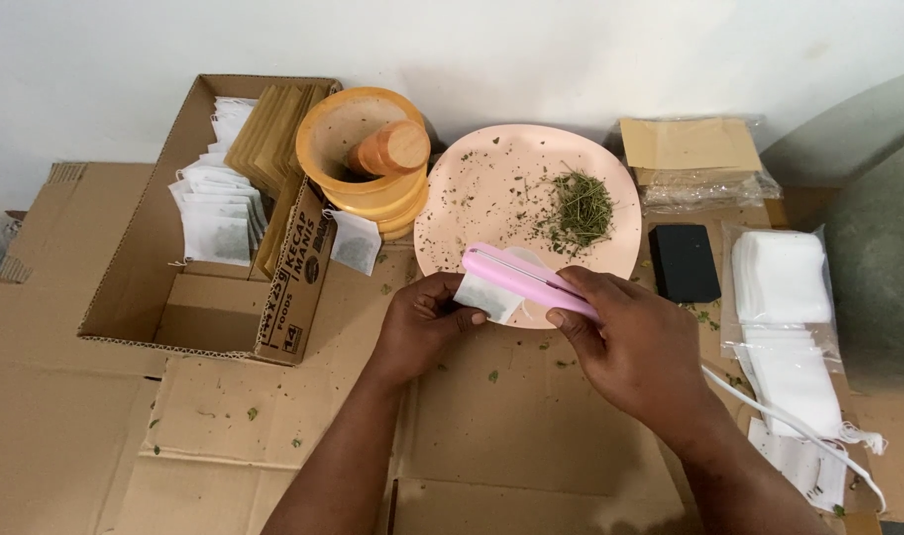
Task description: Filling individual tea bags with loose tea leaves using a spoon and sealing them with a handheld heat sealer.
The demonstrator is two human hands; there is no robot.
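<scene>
Gripping a pink clamp-style sealer (527, 278), right hand (635, 347) closes it on a small white mesh sachet (487, 295) pinched by left hand (422, 322) fingers, over the near rim of a peach plate (491, 188) holding loose dried green herb (581, 206). Open cardboard box (145, 287) holds filled sachets (219, 213); a turned wooden mortar (358, 159) holds its pestle (392, 149).

Open brown carton (214, 297), left; clear packets (781, 282), right
</scene>
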